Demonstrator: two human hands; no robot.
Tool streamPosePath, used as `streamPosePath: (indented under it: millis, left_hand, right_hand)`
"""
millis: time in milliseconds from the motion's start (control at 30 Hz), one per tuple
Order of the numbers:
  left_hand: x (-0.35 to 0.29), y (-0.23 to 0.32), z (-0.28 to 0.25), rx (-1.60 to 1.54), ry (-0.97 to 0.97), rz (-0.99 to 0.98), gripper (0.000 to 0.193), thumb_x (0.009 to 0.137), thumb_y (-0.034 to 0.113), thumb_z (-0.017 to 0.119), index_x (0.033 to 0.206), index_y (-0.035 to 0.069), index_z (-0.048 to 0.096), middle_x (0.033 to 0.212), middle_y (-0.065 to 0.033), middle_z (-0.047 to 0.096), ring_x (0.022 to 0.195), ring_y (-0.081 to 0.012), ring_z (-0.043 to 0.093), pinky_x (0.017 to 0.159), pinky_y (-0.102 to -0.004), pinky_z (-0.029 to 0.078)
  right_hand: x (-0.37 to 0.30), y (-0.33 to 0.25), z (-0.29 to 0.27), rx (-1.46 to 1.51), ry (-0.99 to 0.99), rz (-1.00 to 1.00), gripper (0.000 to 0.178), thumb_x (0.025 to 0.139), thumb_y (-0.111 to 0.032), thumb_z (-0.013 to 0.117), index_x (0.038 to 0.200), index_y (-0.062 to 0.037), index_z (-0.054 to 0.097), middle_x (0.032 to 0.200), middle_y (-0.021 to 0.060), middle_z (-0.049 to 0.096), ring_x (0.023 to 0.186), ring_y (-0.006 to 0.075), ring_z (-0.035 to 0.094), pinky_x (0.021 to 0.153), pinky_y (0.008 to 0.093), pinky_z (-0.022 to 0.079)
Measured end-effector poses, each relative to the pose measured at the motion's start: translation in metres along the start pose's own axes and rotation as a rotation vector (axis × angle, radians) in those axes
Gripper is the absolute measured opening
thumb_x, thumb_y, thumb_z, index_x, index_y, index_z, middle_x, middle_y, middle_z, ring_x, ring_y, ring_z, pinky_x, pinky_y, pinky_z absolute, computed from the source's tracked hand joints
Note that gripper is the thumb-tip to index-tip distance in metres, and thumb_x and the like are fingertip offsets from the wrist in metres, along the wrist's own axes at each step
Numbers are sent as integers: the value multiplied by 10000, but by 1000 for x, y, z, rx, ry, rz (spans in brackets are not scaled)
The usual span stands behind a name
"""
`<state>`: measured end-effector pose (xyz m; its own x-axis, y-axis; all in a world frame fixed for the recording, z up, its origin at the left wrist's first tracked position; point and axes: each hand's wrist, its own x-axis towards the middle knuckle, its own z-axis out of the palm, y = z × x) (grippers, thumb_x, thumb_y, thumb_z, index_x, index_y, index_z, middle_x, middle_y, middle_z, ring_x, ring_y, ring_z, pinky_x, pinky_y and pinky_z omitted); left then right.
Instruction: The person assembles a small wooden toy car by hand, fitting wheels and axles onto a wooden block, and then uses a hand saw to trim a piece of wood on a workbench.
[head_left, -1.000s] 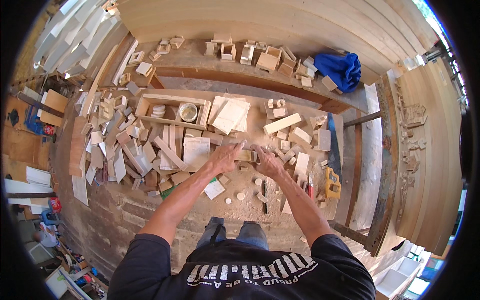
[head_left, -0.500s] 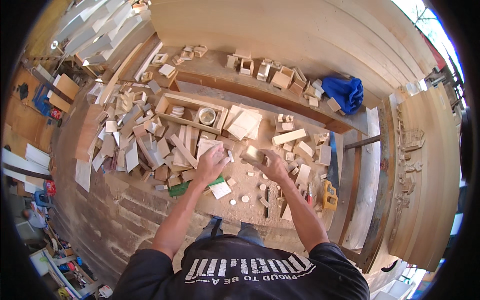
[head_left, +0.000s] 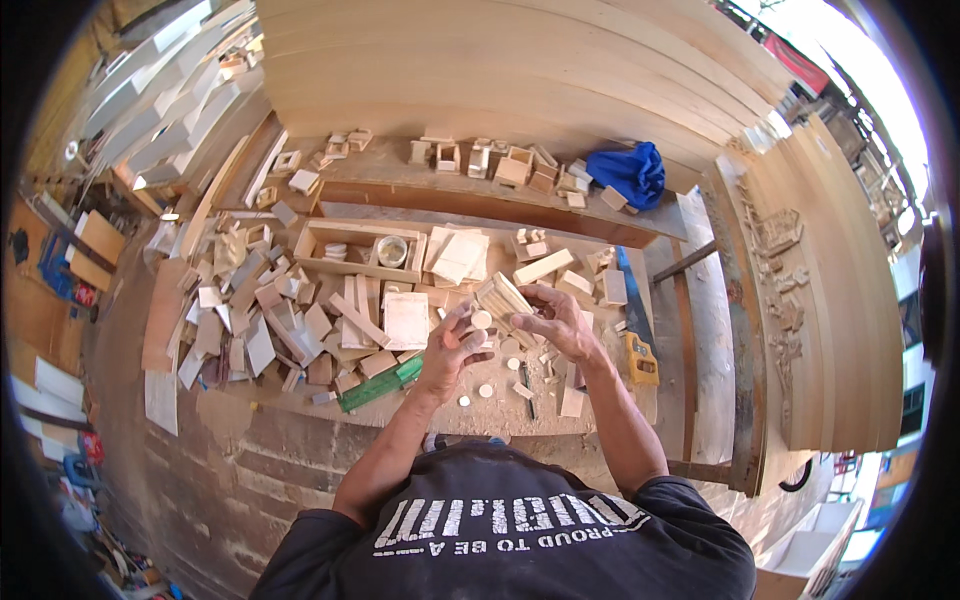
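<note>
Both hands are up over the bench (head_left: 225, 405), close to each other. Right hand (head_left: 567, 325) pinches a wood block (head_left: 502, 296), thumb on the near side and fingers on the far side. Left hand (head_left: 446, 360) looks to pinch a small round disc (head_left: 481, 319) at the tips of its thumb and fingers. The block is tilted, just above the bench, with lines running along it. The disc is right beside it, but it is hard to tell if the two touch.

As for how far the work has come, the block is already cut to shape and the disc is already round. No disc can be seen fixed to the block, so that part does not look done. More discs (head_left: 485, 391) lie loose on the bench, below the hands.

Both arms reach out in front, with the elbows a bit bent. The left palm turns in toward the block, and the right hand comes in from the other side.

Near the hands are a dark pen (head_left: 529, 391) and a green strip (head_left: 381, 384). To the left is a big heap of wood bits (head_left: 258, 345). To the right is a saw (head_left: 642, 358) with a yellow handle. Farther off are a tray (head_left: 360, 268) with a tin (head_left: 391, 251) in it, and a blue cloth (head_left: 628, 175) on a shelf (head_left: 450, 187).
</note>
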<state>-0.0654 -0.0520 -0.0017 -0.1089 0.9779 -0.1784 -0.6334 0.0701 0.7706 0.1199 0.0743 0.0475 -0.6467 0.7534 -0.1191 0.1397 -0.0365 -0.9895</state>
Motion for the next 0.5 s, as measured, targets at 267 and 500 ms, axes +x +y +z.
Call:
streamPosePath:
  millis: [267,500]
  left_hand:
    - [-1,-16,5,-160,71,-158,395,923,198,726,1271,112,562,1101,6,677,995,-119,664,834,-334,587]
    - [0,-12,0,-214,77,-229,291,932,282,687,1193,167,629,1113,13,671,1033,-139,648,901,-389,549]
  right_hand:
    - [-15,-5,17,-110,100,47,531,866,-381,758,1144,67,692,995,72,698,917,128,596,829,305,475]
    - [-26,-3,24,-133,90,94,446,927,-357,694,1075,64,712,920,63,689,890,109,581,790,289,468]
